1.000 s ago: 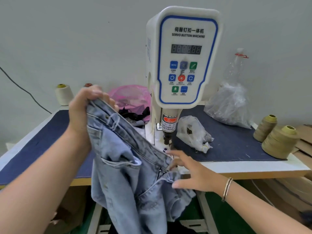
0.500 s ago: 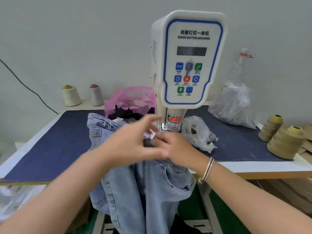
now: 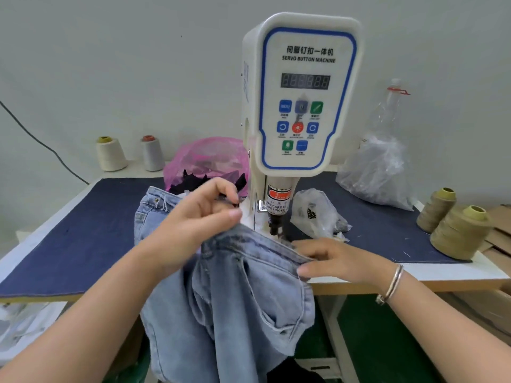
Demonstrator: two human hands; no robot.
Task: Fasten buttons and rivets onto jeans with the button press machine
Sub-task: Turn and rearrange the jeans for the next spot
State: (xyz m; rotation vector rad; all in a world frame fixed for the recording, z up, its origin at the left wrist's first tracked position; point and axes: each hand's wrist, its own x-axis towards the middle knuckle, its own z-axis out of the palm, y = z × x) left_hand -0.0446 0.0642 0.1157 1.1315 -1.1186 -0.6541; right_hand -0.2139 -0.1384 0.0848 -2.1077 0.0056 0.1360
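Light blue jeans (image 3: 243, 294) hang over the table's front edge, their waistband stretched just in front of the punch (image 3: 274, 226) of the white servo button machine (image 3: 301, 89). My left hand (image 3: 199, 219) pinches the waistband at its left end, left of the punch. My right hand (image 3: 334, 259) lies on the waistband's right end, thumb under the fabric edge, a bracelet on the wrist. A small clear bag (image 3: 315, 212) with dark small parts sits just right of the punch.
The table carries a dark blue mat (image 3: 83, 230). A pink bag (image 3: 210, 158) with black pieces sits behind the jeans. Two pale thread cones (image 3: 110, 153) stand back left, two olive cones (image 3: 459, 233) at the right edge, a big clear bag (image 3: 378, 164) back right.
My left hand came down from holding the jeans up and now grips the waistband by the machine. Both hands then spread apart, pulling the waistband flat under the punch.
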